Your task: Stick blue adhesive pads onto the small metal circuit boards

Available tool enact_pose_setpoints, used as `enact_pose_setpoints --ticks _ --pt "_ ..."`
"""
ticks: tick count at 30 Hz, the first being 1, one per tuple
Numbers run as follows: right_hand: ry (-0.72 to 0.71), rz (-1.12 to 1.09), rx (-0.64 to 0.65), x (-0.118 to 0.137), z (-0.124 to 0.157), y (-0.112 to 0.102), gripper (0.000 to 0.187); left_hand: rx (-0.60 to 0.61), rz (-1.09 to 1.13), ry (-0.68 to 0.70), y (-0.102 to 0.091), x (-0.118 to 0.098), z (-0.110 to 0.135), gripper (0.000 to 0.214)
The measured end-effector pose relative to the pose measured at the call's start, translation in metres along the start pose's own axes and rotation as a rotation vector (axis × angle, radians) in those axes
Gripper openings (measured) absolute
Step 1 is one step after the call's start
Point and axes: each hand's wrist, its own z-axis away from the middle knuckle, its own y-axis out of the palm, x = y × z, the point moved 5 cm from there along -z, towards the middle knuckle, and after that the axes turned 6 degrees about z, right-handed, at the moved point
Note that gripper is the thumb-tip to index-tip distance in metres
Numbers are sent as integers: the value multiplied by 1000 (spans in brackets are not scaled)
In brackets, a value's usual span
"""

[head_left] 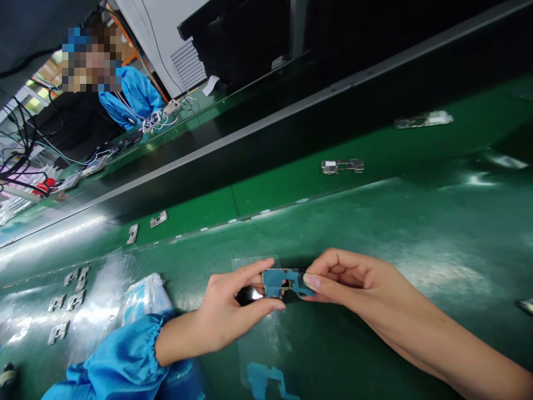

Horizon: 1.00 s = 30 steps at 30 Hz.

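A small circuit board [275, 281] with a blue film on its face is held between my two hands above the green table. My left hand [233, 303] grips its left end, thumb below and fingers above. With thumb and bent fingers, my right hand [345, 278] pinches the right end, where the blue film shows beside the thumb. Underneath lies a clear plastic sheet [250, 344]. Near the bottom edge sits a blue cut-out film piece [268, 380] shaped much like the board.
Several boards [75, 300] lie at the left beside clear plastic bags [152, 294]. More boards, including one board [342, 166], rest on the green strip [270, 191] beyond the table's ledge. Across the bench, a person in a blue sleeve [139, 91] sits near tangled cables.
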Motion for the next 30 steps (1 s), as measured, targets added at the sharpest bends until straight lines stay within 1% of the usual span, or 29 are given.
enact_pose_setpoints --ticks 9,16,21,30 --pt "-2 32 1 -1 1 -1 33 4 4 -30 0 -1 0 51" --pt "-6 94 -2 1 -1 -1 32 -3 -24 5 0 -3 0 50" --pt "-44 126 -13 2 1 -2 30 4 -49 1 0 -2 1 51" --pt "-56 129 -18 4 0 -1 26 2 -42 29 0 -5 -1 52"
